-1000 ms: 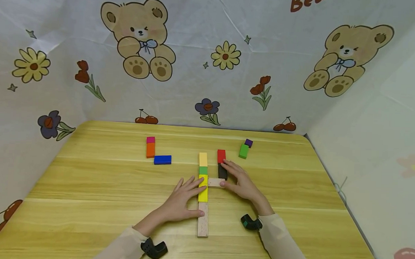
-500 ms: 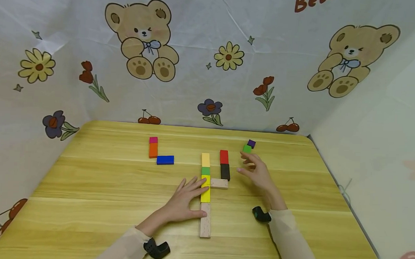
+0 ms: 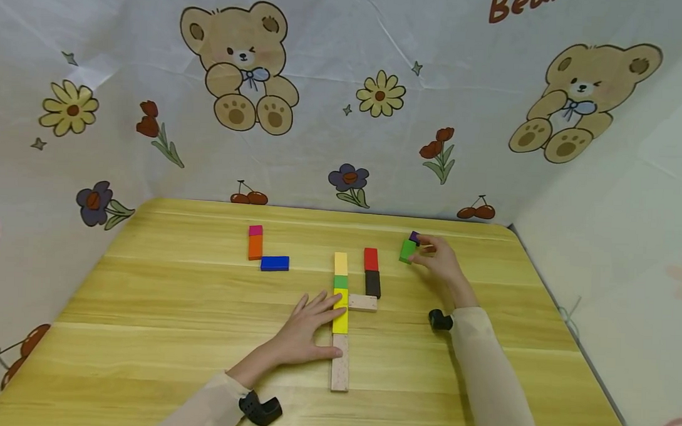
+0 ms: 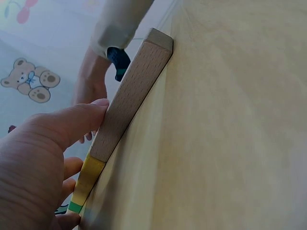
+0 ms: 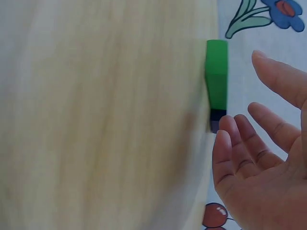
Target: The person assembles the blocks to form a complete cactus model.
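Observation:
My left hand (image 3: 303, 337) rests with fingers spread over a column of flat wooden blocks in the head view. Two fingers lie on the yellow block (image 3: 340, 322); the thumb touches the plain wood block (image 3: 340, 375) nearest me. Above the yellow follow a small green block (image 3: 341, 281) and a pale yellow block (image 3: 341, 264). My right hand (image 3: 444, 264) is beside a bright green block (image 3: 407, 251) and a purple block (image 3: 414, 237) touching its far end. Thumb and fingers stand apart, as the hand (image 5: 268, 158) shows in the right wrist view.
Right of the column lie a short plain wood block (image 3: 363, 303), a black block (image 3: 373, 284) and a red block (image 3: 371, 259). At left sit a pink block (image 3: 255, 230), an orange block (image 3: 255, 247) and a blue block (image 3: 275, 263). Behind the table (image 3: 164, 282) hangs a bear-print cloth (image 3: 319, 43).
My right hand has left the short wood and black blocks and moved right and away from me to the green and purple blocks. My left hand stays on the column.

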`<state>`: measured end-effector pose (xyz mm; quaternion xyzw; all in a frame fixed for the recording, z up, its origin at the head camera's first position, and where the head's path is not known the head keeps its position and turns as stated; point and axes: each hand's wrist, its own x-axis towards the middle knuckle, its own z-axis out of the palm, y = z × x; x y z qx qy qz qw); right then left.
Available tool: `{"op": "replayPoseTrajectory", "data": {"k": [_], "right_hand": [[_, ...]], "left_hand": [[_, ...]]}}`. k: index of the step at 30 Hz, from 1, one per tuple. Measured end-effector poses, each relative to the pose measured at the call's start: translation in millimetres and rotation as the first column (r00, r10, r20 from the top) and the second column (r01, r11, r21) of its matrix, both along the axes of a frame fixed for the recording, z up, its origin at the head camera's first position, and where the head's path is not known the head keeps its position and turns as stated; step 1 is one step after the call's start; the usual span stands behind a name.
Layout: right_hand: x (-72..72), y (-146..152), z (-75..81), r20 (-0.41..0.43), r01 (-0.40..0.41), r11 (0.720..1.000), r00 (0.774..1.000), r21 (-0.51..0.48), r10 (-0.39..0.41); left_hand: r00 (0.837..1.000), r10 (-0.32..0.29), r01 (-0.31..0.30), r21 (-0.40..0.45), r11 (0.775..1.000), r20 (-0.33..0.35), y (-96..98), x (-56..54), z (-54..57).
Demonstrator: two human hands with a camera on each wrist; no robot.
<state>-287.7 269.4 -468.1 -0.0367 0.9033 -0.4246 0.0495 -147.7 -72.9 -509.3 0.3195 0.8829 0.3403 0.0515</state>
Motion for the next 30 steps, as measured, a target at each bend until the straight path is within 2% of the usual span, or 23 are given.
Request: {"op": "replayPoseTrajectory", "data": {"k": [7,22,30], "right_hand": [[-8.6,2.6,-5.9,0.077,0.002,1.0,0.997,-0.031,0.0],[-14.7,2.9,-14.3,0.108,-0.02,0.998,0.994,-0.059,0.026],[-13.6,3.6,-17.1,0.088,-0.027,0.999,0.996,-0.03,0.029]], "left_hand": [[1.0,-0.003,0.003,-0.003,1.0,0.008,0.6,0.0,0.0],[1.0,0.006,-0.006,-0.015,1.0,0.005,-0.8,-0.6,-0.4],[1.0,0.001,-0.001,-0.011,1.0,0.011,-0.7,-0.9,-0.1]]}}
